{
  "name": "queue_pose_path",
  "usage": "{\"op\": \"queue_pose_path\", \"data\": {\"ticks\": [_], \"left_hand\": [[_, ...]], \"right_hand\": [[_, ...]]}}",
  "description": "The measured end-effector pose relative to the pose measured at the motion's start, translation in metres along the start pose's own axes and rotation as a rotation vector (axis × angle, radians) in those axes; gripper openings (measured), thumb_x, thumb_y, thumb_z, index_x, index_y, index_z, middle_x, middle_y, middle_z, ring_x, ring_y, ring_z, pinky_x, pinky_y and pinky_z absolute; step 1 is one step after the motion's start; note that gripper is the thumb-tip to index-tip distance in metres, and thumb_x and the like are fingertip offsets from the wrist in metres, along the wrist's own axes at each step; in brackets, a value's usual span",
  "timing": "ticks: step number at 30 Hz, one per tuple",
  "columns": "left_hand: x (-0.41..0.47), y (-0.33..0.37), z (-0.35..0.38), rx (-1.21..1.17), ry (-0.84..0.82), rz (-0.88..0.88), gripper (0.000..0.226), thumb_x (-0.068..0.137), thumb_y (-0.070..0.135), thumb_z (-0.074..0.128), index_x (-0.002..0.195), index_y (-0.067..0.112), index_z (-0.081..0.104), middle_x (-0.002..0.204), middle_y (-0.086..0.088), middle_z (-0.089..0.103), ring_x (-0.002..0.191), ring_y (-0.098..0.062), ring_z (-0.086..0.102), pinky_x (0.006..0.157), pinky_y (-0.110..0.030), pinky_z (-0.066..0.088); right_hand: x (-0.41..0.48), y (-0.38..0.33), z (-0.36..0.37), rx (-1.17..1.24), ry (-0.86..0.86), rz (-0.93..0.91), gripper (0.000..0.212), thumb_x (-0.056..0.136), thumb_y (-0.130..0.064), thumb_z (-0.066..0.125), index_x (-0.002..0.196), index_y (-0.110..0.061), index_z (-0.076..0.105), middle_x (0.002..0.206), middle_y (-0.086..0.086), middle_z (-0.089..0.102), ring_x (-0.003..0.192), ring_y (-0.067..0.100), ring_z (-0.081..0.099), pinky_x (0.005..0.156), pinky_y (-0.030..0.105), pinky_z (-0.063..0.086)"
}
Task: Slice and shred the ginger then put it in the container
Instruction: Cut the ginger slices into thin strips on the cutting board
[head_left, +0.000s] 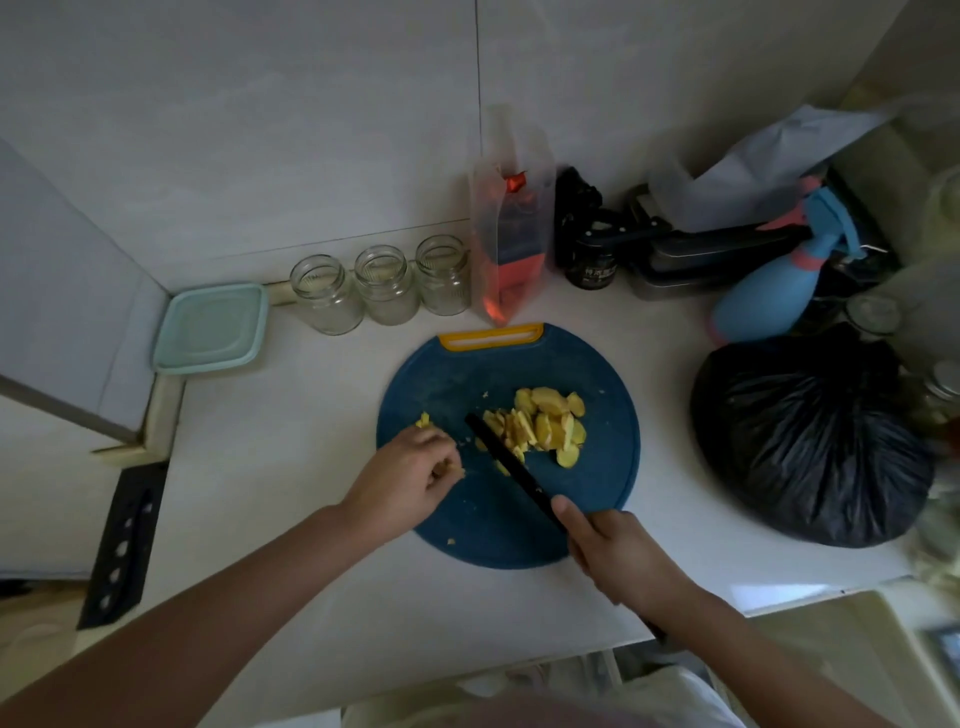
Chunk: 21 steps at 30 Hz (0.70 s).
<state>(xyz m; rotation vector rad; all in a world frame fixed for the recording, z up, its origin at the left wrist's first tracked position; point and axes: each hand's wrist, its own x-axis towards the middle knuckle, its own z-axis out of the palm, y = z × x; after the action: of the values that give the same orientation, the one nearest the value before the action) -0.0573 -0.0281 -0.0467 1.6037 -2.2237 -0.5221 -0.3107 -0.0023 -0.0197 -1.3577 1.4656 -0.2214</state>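
A round blue cutting board with a yellow handle lies on the white counter. On it sits a pile of yellow ginger slices, some cut into strips. My right hand grips the handle of a black knife, whose blade points up-left and touches the left side of the pile. My left hand rests at the board's left edge with fingers curled round small ginger bits; a few yellow pieces show just above it. A pale green lidded container stands at the back left.
Three empty glass jars line the wall behind the board, beside a clear bag with orange contents. A black plastic bag and a blue spray bottle crowd the right. A black knife sheath lies at the left counter edge.
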Motion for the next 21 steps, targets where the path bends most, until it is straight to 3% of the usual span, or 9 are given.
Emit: {"op": "queue_pose_path", "data": {"ticks": [3, 6, 8, 10, 14, 17, 21], "left_hand": [[0.008, 0.016, 0.002, -0.297, -0.032, -0.332, 0.006, 0.084, 0.016, 0.071, 0.081, 0.015, 0.066, 0.079, 0.011, 0.059, 0.062, 0.002, 0.056, 0.061, -0.007, 0.042], [0.015, 0.023, 0.012, -0.534, -0.157, -0.600, 0.008, 0.085, 0.014, 0.071, 0.085, 0.009, 0.064, 0.072, 0.000, 0.067, 0.056, 0.000, 0.061, 0.057, -0.015, 0.052], [0.017, 0.024, 0.015, -0.540, -0.159, -0.650, 0.012, 0.083, 0.015, 0.074, 0.083, 0.011, 0.063, 0.070, -0.003, 0.069, 0.058, -0.008, 0.065, 0.060, -0.023, 0.057], [0.021, 0.025, 0.014, -0.431, -0.168, -0.615, 0.015, 0.081, 0.019, 0.076, 0.081, 0.013, 0.062, 0.070, -0.002, 0.068, 0.059, -0.011, 0.065, 0.063, -0.030, 0.058], [0.037, 0.027, 0.000, -0.080, -0.143, -0.437, 0.020, 0.083, 0.031, 0.072, 0.090, 0.014, 0.065, 0.083, 0.001, 0.067, 0.075, -0.015, 0.063, 0.068, -0.030, 0.050], [0.055, 0.032, -0.003, -0.065, -0.074, -0.186, 0.027, 0.086, 0.018, 0.068, 0.112, 0.014, 0.064, 0.107, -0.002, 0.062, 0.094, -0.017, 0.061, 0.082, -0.031, 0.049], [0.076, 0.035, 0.001, 0.010, -0.211, 0.093, 0.034, 0.088, 0.013, 0.065, 0.122, 0.015, 0.062, 0.122, -0.003, 0.056, 0.115, -0.019, 0.047, 0.097, -0.024, 0.034]], "right_hand": [[-0.002, -0.008, -0.012, 0.108, 0.057, 0.004, 0.062, 0.096, -0.054, 0.040, 0.056, -0.009, 0.050, 0.049, 0.000, 0.049, 0.039, 0.009, 0.044, 0.044, 0.020, 0.039], [0.003, -0.013, -0.022, 0.162, 0.131, 0.014, 0.063, 0.096, -0.056, 0.039, 0.054, -0.011, 0.048, 0.045, 0.000, 0.047, 0.038, 0.013, 0.045, 0.044, 0.023, 0.041], [0.007, -0.014, -0.029, 0.168, 0.165, 0.021, 0.065, 0.096, -0.058, 0.037, 0.054, -0.010, 0.048, 0.046, 0.003, 0.047, 0.039, 0.016, 0.045, 0.045, 0.023, 0.042], [0.011, -0.014, -0.034, 0.174, 0.186, 0.034, 0.065, 0.096, -0.059, 0.035, 0.056, -0.010, 0.049, 0.046, 0.003, 0.047, 0.039, 0.016, 0.045, 0.047, 0.024, 0.043], [0.015, -0.014, -0.035, 0.177, 0.184, 0.047, 0.064, 0.096, -0.060, 0.034, 0.058, -0.010, 0.050, 0.045, 0.002, 0.048, 0.038, 0.015, 0.044, 0.051, 0.026, 0.044], [0.017, -0.016, -0.033, 0.201, 0.193, 0.047, 0.064, 0.096, -0.061, 0.034, 0.061, -0.010, 0.051, 0.046, 0.003, 0.048, 0.038, 0.015, 0.044, 0.049, 0.025, 0.043], [0.017, -0.017, -0.028, 0.234, 0.194, 0.038, 0.064, 0.096, -0.061, 0.034, 0.063, -0.008, 0.051, 0.047, 0.005, 0.048, 0.039, 0.016, 0.044, 0.047, 0.024, 0.042]]}}
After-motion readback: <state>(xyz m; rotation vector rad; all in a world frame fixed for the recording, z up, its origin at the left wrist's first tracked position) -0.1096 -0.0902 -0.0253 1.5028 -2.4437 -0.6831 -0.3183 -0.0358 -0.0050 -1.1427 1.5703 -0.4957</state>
